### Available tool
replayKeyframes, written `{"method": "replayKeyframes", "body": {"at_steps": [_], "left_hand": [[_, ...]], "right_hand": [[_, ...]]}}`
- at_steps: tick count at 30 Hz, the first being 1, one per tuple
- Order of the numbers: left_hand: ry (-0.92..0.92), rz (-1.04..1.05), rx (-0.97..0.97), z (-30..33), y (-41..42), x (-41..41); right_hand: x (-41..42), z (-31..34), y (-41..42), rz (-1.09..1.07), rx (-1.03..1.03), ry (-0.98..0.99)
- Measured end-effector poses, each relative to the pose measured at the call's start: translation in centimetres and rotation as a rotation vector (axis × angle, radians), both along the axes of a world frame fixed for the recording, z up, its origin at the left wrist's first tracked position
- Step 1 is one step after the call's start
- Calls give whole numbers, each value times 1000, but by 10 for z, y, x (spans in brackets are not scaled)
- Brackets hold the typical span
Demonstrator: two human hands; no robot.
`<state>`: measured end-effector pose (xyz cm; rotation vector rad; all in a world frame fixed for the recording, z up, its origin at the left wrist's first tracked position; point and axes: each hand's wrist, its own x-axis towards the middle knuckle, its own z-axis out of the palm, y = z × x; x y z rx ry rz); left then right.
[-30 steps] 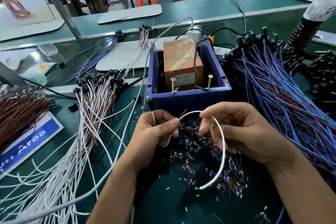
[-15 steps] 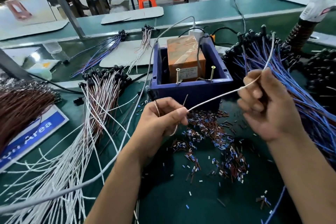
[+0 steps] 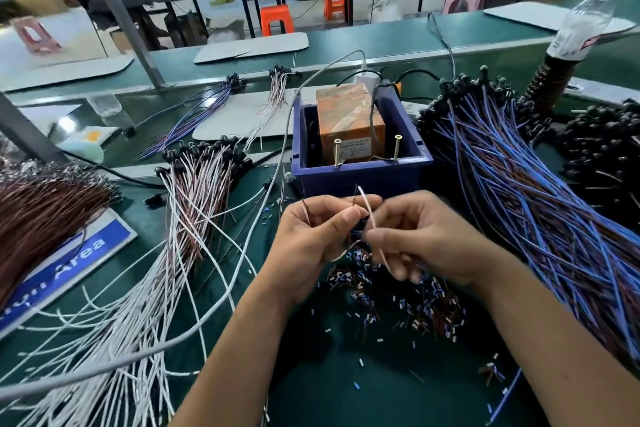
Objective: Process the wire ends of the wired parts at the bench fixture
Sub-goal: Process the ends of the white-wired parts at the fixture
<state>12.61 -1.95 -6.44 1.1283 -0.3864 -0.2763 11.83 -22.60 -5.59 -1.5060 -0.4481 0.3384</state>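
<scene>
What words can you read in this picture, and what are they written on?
"Area": white letters on the blue sign lying at the left of the bench; the word before it is cut off.
Label on the orange box in the blue bin: too small to read.
Bottle label: too blurred to read.

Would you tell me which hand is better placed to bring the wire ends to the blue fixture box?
Left, probably: the left hand pinches the wire ends, pointing up toward the blue fixture box.
</scene>
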Motion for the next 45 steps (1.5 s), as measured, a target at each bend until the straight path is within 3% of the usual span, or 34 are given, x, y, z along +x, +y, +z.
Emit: {"method": "replayKeyframes", "body": {"at_steps": [6,12,20,35,37,41,45], "left_hand": [[75,52,-3,-2,-6,4],[169,-62,24,-2,-2,6],[212,-116,38,-2,-4,5],[78,59,78,-4,-4,6],[69,31,85,-3,-4,5],[121,-59,64,-4,-7,4],[162,-91,69,-4,-5,5]], "right_hand": [[1,-3,14,17,-36,12],[8,-4,16,-178,189,133],[5,-5,14,-277,177,22],[3,2,9,-384,288,-74],[1,2,9,-416,252,-127],[2,-2,10,-527,-36,-312],[2,-1,5,-500,-76,-319]]}}
